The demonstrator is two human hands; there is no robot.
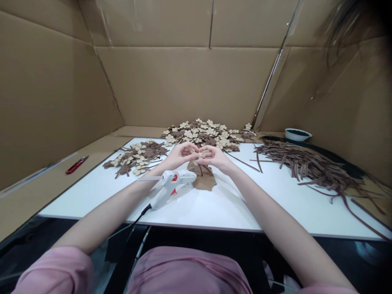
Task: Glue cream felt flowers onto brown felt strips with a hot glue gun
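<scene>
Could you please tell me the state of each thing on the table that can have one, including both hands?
left hand: fingers pinched on the cream flower
right hand: fingers pinched on the same flower
cream flower: held up between both hands, above the brown leaf
brown leaf: flat on the table
glue gun: lying on its side, corded, unheld
red cutter: lying unheld; blade cannot tell
white bowl: upright, dark contents
</scene>
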